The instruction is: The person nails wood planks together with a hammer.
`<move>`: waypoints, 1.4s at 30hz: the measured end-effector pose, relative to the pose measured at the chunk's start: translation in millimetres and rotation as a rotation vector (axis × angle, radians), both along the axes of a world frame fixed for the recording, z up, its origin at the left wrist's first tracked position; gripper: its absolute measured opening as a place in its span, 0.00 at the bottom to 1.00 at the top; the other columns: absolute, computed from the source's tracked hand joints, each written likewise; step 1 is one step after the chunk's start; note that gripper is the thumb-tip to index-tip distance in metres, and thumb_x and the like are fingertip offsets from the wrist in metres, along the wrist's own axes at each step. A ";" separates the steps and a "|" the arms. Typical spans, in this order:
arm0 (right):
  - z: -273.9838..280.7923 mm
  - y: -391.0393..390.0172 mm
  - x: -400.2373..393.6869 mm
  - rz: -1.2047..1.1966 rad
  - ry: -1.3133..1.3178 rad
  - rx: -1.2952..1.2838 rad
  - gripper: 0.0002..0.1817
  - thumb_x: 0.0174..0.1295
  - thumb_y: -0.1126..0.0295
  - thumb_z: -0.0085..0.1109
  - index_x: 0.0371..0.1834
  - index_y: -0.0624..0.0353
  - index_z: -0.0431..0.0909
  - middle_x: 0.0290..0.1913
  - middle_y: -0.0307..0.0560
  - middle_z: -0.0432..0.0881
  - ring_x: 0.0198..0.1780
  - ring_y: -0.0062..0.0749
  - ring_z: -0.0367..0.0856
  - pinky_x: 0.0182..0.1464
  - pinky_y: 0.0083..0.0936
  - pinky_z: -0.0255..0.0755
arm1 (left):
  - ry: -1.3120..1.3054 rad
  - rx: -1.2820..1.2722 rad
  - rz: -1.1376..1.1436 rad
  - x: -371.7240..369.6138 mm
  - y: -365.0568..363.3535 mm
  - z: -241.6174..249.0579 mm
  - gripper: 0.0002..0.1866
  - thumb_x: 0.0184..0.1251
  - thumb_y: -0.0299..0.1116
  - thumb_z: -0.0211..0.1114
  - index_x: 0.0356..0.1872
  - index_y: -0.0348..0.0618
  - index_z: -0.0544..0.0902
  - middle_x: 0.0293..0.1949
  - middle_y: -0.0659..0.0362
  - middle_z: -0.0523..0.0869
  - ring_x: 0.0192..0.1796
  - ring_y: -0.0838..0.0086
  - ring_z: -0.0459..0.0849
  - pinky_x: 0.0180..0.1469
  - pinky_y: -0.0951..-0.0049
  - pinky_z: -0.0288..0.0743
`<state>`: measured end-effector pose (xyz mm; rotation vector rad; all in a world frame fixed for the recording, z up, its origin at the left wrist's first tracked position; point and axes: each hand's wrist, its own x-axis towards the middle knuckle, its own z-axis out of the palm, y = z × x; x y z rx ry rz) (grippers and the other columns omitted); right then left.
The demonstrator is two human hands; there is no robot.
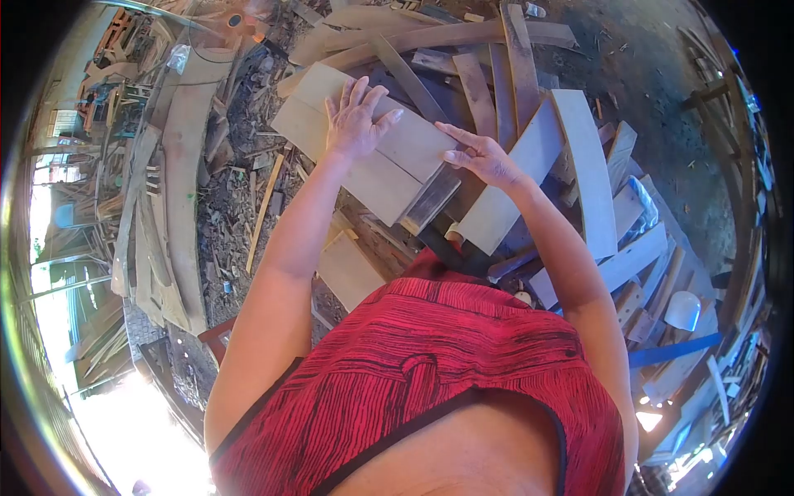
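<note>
While daylight glares in along the left side of the room, the ground (662, 157) lies dim and bare-looking on the right and thick with chips and offcuts on the left. Before me stands or sits a person in a red and black top (463, 331). A long, broad plank (184, 157) lies over to the left, and loose boards (589, 174) fan out ahead and to the right, overlapping at many angles. Just in front of the person is a pale wooden panel (405, 153), a seam along its length, with a darker block (430, 202) showing beneath its near end. The panel's long axis runs slantwise, one end pointing away to the left, the other back toward the person's right. A narrow stick (265, 211) lies among the chips. The left hand (356, 124) rests on the panel, its grip spread wide; the right hand (484, 157) is at the near right corner, thumb and fingers apart.
</note>
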<state>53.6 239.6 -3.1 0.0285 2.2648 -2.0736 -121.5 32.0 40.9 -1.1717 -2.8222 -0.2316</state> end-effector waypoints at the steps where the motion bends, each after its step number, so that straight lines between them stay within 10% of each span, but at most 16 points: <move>1: 1.4 -1.1 1.0 0.000 0.004 -0.002 0.33 0.64 0.56 0.64 0.71 0.48 0.67 0.43 0.37 0.81 0.35 0.19 0.71 0.46 0.19 0.70 | 0.008 0.002 -0.001 0.4 0.0 -0.3 0.31 0.63 0.63 0.57 0.63 0.59 0.71 0.73 0.53 0.59 0.77 0.53 0.51 0.71 0.31 0.40; 13: -3.6 -9.6 3.7 -0.004 -0.005 -0.300 0.33 0.67 0.62 0.61 0.74 0.48 0.62 0.50 0.31 0.78 0.44 0.14 0.73 0.49 0.18 0.72 | 0.077 0.058 0.008 2.9 -1.7 -1.4 0.29 0.64 0.61 0.57 0.61 0.60 0.74 0.72 0.53 0.63 0.75 0.56 0.55 0.72 0.39 0.42; 42: 7.6 -1.1 -3.3 0.058 -0.119 0.011 0.31 0.69 0.58 0.57 0.75 0.43 0.60 0.56 0.35 0.81 0.42 0.24 0.86 0.43 0.20 0.74 | -0.074 -0.077 0.127 14.5 -8.4 11.3 0.33 0.66 0.66 0.48 0.70 0.67 0.66 0.76 0.65 0.56 0.79 0.67 0.46 0.75 0.40 0.35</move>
